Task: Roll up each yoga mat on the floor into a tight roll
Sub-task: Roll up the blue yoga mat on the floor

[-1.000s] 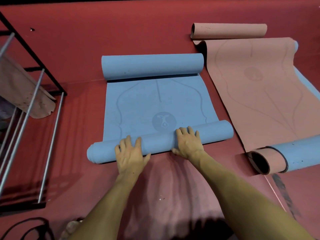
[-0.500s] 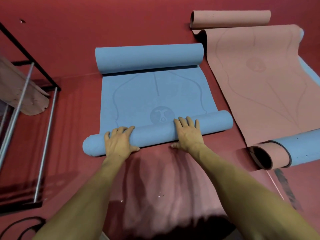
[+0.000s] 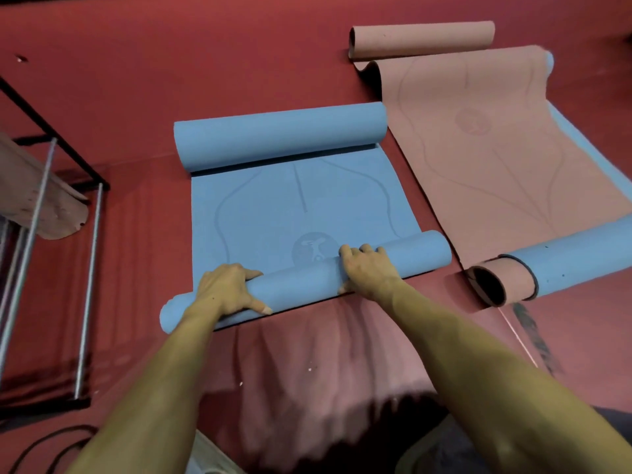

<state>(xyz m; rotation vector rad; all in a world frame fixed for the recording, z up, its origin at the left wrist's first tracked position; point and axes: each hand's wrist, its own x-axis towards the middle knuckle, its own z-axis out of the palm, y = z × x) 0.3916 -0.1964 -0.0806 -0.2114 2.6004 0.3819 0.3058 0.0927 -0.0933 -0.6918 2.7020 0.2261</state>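
A blue yoga mat lies on the red floor, curled at both ends. Its near end forms a roll that runs slightly uphill to the right. My left hand grips the roll's left part, fingers over the top and thumb along the near side. My right hand grips it right of centre, fingers curled over the top. The far end is a thicker roll. A pink mat with a blue underside lies to the right, its near end rolled and its far end curled.
A black metal rack with silver bars stands at the left, holding a pink rolled mat. A dark cable lies at the bottom left. Red floor surrounds the mats.
The near blue roll has advanced over the mat, now reaching the round logo. Both hands moved forward with it, and my left hand's fingers curled further over the top.
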